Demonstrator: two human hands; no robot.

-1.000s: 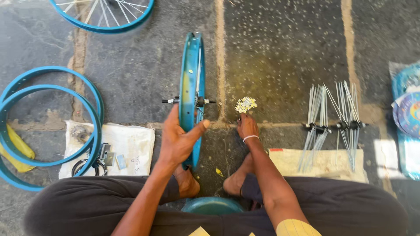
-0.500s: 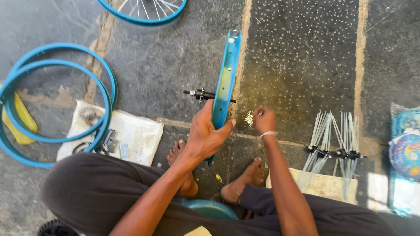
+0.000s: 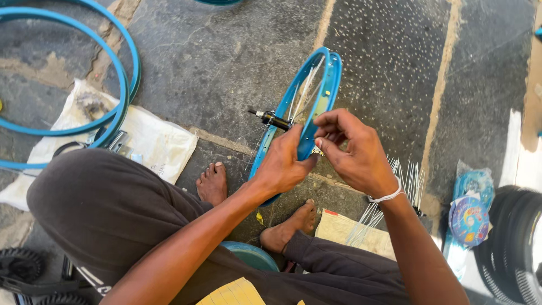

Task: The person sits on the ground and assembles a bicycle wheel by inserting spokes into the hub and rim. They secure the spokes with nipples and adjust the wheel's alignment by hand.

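- At frame centre, the left hand [image 3: 284, 164] is closed around the rim of an upright blue bicycle wheel [image 3: 324, 79] standing on stone paving.
- Right hand [image 3: 351, 149], just beside it, pinches something small at the rim; what it holds cannot be told.
- Loose spokes [image 3: 377, 212] lie lower right.

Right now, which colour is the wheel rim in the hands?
Blue rim, seen best in the head view.

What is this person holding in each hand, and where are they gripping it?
The left hand grips the blue wheel rim by its lower edge. The right hand pinches something small at the rim; what it is cannot be told.
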